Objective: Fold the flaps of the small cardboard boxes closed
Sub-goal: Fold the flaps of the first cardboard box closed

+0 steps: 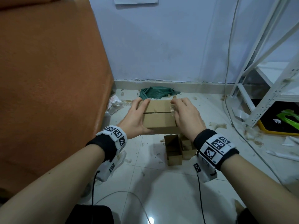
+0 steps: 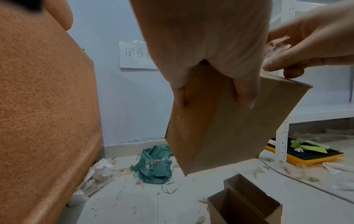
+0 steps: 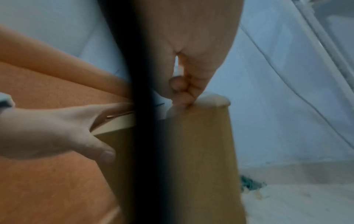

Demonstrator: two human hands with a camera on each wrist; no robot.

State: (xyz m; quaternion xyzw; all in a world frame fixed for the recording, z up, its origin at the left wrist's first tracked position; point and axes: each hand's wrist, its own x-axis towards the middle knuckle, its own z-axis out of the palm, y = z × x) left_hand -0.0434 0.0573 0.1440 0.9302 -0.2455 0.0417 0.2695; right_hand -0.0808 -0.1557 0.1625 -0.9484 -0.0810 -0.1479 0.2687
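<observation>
A small brown cardboard box (image 1: 159, 117) is held above the floor between both hands, its two top flaps folded down with a narrow slit between them. My left hand (image 1: 138, 115) grips its left end, fingers over the top and thumb on the near side. In the left wrist view the left hand's fingers (image 2: 243, 91) clamp the box (image 2: 229, 130). My right hand (image 1: 185, 114) holds the right end, and its fingers (image 3: 182, 92) curl onto the top edge of the box (image 3: 201, 151). Below, an open box (image 1: 174, 149) stands on the floor beside another box (image 1: 187, 147).
A large orange upholstered block (image 1: 48, 78) fills the left side. A green cloth (image 1: 157, 92) lies by the wall. A white metal rack (image 1: 267, 88) and a yellow-edged black tray (image 1: 281, 122) stand at the right. Cables and paper scraps litter the tiled floor (image 1: 161, 183).
</observation>
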